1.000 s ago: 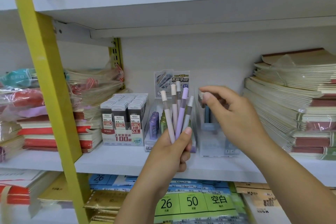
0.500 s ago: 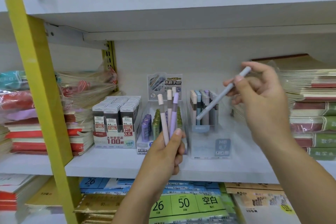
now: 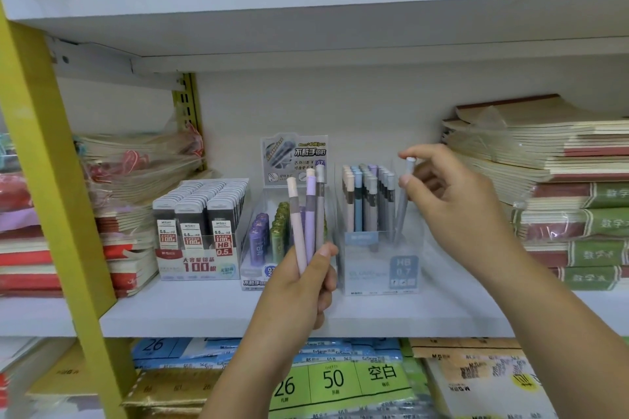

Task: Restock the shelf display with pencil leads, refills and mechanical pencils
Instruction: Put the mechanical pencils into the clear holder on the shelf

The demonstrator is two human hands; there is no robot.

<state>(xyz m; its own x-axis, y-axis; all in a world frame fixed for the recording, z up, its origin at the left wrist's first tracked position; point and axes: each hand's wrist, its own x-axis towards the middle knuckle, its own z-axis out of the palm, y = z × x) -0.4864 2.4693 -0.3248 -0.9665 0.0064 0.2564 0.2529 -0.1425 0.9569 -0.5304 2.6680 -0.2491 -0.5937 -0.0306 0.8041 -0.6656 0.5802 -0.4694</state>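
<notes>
Left hand (image 3: 299, 286): fingers curled round three slim mechanical pencils (image 3: 308, 214), pink, lilac, grey, caps up. Right hand (image 3: 452, 201): thumb and forefinger pinch the cap end of a grey pencil (image 3: 403, 204), near upright, tip down inside the clear plastic display box (image 3: 405, 269) on the white shelf (image 3: 204, 313), beside rows of standing pastel pencils (image 3: 366, 201). Further left: purple and green lead tubes (image 3: 269, 231), a carton of dark lead cases (image 3: 200, 214). Notebooks (image 3: 561, 160) stacked far right.

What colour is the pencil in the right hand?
Blue-grey pencil, white cap; head view.
</notes>
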